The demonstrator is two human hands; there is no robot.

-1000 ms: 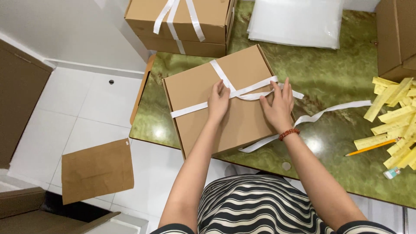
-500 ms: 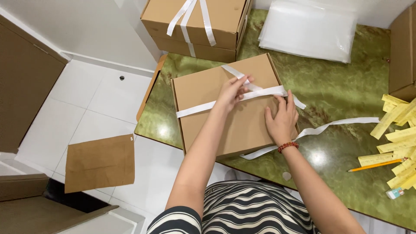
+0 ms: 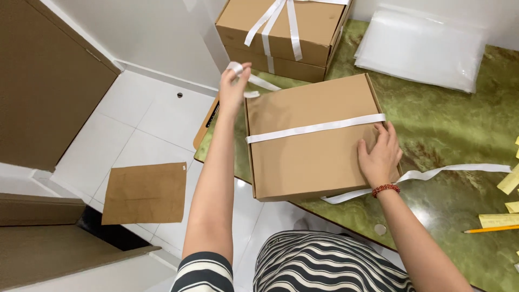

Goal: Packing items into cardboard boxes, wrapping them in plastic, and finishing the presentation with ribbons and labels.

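Nearest the camera is the person's lap in a black-and-white striped garment (image 3: 330, 265), with both bare arms reaching forward from it; the right hand (image 3: 380, 157), a red bead bracelet (image 3: 385, 189) at its wrist, lies flat and open on the near right corner of a brown cardboard box (image 3: 313, 146), fingers spread and gripping nothing, seemingly pressing down so the box does not slide; the box rests on the green marbled table (image 3: 448, 135) at its left edge, its near left corner overhanging the white tiled floor (image 3: 140, 130); the box lies flat, its long axis running from near to far and turned slightly, so the far end leans to the right; a white ribbon (image 3: 316, 127) crosses the lid from side to side, across that long axis; a loose tail of ribbon (image 3: 459, 168) trails over the table to the right, past the right hand; the left hand (image 3: 233, 86) is raised off the far left corner of the box, its grip closed in a pinch on the ribbon's other end (image 3: 254, 84), lifted clear of the lid, apparently to draw the band snug; down on the floor to the left lies a flat brown cardboard sheet (image 3: 145, 192); at the right edge of the table sit a yellow pencil (image 3: 489, 229) and some yellow paper strips (image 3: 508, 184); farther back stand two stacked boxes (image 3: 284, 32), the upper already tied with white ribbon, and beside them, well apart from the hands, a stack of clear plastic bags (image 3: 421, 48).
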